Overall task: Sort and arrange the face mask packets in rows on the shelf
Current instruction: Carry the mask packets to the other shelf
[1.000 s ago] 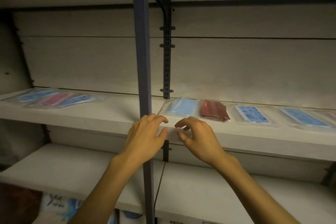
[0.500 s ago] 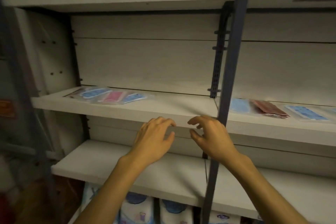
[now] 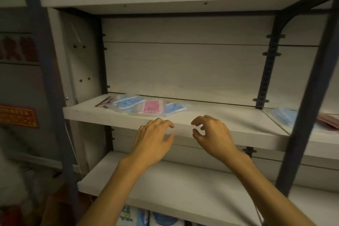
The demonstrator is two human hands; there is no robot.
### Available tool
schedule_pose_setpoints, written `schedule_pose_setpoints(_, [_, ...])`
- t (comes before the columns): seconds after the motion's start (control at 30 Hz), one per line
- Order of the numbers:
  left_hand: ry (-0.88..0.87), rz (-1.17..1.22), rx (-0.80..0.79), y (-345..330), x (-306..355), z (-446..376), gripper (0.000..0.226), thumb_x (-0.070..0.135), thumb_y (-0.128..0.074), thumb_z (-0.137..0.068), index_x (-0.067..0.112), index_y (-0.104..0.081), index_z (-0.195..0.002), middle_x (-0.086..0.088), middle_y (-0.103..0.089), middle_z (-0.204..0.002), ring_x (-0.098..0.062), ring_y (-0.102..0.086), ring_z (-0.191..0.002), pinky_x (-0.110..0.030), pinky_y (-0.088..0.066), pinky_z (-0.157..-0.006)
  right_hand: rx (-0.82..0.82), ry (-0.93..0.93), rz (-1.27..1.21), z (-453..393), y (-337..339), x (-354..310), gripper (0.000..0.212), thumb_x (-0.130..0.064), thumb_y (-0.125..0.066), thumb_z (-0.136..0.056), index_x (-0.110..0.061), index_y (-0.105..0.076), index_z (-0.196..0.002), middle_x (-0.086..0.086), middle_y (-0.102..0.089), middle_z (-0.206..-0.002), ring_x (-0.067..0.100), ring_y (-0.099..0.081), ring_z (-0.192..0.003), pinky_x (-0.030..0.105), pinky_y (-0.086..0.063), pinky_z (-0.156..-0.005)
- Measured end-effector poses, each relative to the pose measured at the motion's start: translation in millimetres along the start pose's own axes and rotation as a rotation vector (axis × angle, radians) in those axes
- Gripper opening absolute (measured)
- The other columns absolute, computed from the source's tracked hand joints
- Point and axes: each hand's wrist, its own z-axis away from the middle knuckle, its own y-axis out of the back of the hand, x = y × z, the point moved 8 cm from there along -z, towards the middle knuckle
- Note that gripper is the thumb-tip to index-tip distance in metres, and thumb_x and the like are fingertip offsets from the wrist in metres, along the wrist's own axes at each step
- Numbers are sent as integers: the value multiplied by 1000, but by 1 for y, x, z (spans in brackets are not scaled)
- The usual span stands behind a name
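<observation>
- I have my left hand (image 3: 153, 140) and right hand (image 3: 213, 136) hovering at the front lip of the pale wooden shelf board (image 3: 211, 115), fingers loosely curled and spread, holding nothing.
- The loose pile of clear plastic face mask packets (image 3: 145, 105), blue ones and a pink one overlapping, lies at the shelf's back left, apart from both hands.
- I judge this a reach-in step; next I must go forward and left to pick and spread the pile.
- More packets (image 3: 286, 117) lie beyond the dark metal upright (image 3: 311, 97).

Dim light, pale wood-grain back panel (image 3: 183, 68), dark metal uprights (image 3: 310, 86), red wall sign (image 3: 18, 116)
</observation>
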Motion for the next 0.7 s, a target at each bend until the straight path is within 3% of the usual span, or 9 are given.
schedule_pose_setpoints(0.2, [33, -19, -38, 17, -96, -32, 24, 39, -51, -98, 33, -59, -120, 11, -58, -124, -11, -53, -112, -33, -44, -96, -5, -49, -65, -66, -59, -37, 25, -28, -62, -90, -27, -68, -114, -10, -70, -107, 13, -65, -95, 28, -48, -74])
schedule_pose_setpoints(0.37, [69, 11, 28, 27, -177, -67, 16, 37, -55, -96, 31, -64, -108, 7, -65, -117, -15, -58, -106, -39, -51, -87, 48, -123, -121, -120, -90, -50, 23, -21, -63, -86, -23, -71, -107, -9, -72, -95, 16, -66, -86, 29, -47, -69])
schedule_pose_setpoints(0.5, [119, -13, 73, 28, -228, -92, 12, 35, -54, -97, 30, -64, -95, 4, -66, -113, -15, -59, -99, -34, -53, -81, -16, -236, -153, -150, -118, -50, 25, -27, -65, -86, -20, -69, -110, -2, -72, -98, 20, -66, -92, 28, -41, -69])
schedule_pose_setpoints(0.57, [139, -23, 98, 31, -250, -109, 13, 34, -54, -96, 29, -65, -92, 2, -67, -110, -12, -56, -94, -29, -46, -76, -69, -270, -137, -162, -132, -52, 37, -39, -66, -88, -18, -65, -119, 4, -69, -110, 23, -64, -97, 29, -42, -72])
schedule_pose_setpoints(0.63, [164, -73, 114, 34, -272, -127, 13, 34, -54, -95, 30, -66, -91, 1, -65, -108, -14, -54, -96, -29, -39, -73, -137, -330, -107, -169, -148, -51, 57, -54, -64, -88, -15, -57, -130, 12, -59, -125, 30, -58, -110, 35, -46, -84])
schedule_pose_setpoints(0.7, [214, -126, 75, 32, -293, -145, 14, 39, -53, -95, 32, -65, -98, 0, -62, -115, -20, -52, -109, -35, -40, -82, -171, -406, -82, -170, -160, -48, 75, -64, -63, -83, -13, -50, -137, 16, -52, -134, 35, -50, -123, 41, -43, -98])
